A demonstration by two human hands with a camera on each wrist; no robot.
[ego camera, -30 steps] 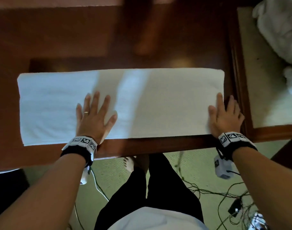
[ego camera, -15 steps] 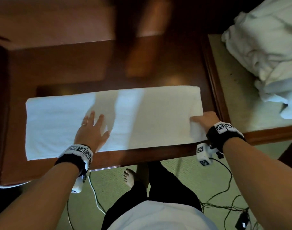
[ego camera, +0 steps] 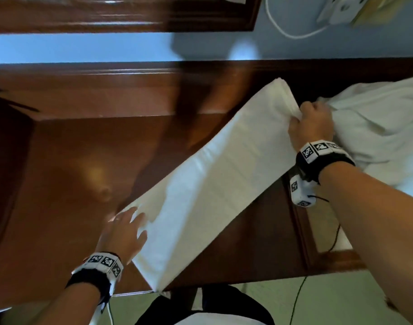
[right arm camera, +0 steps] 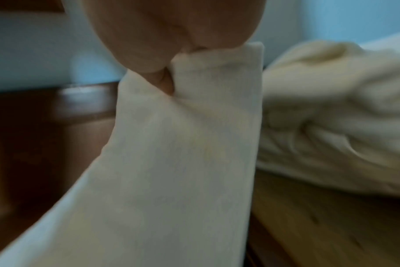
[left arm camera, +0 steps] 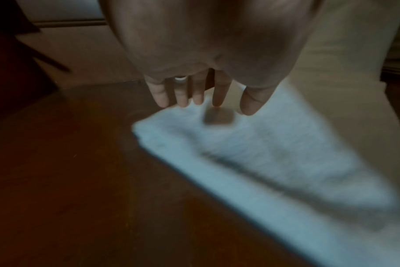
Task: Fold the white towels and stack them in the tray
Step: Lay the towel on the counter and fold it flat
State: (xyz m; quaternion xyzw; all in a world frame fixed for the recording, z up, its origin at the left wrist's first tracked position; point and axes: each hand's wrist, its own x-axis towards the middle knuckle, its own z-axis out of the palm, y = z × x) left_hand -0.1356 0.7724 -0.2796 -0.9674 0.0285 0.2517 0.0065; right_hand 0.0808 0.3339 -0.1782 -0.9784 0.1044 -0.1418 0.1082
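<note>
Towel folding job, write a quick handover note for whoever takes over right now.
Right hand grips one end of the folded towel, raised above the table. Left hand, fingers straight, presses the other end down.
Unfolded towel pile lies in the tray to the right.
Done: towel folded into a long strip.
Left: fold it across, stack it in the tray, then fold the pile.

The right hand (ego camera: 311, 124) hides its fingertips in the towel (ego camera: 214, 181). The towel pile (ego camera: 379, 127) runs off the right edge. The left-wrist view blurs the towel's near end.
</note>
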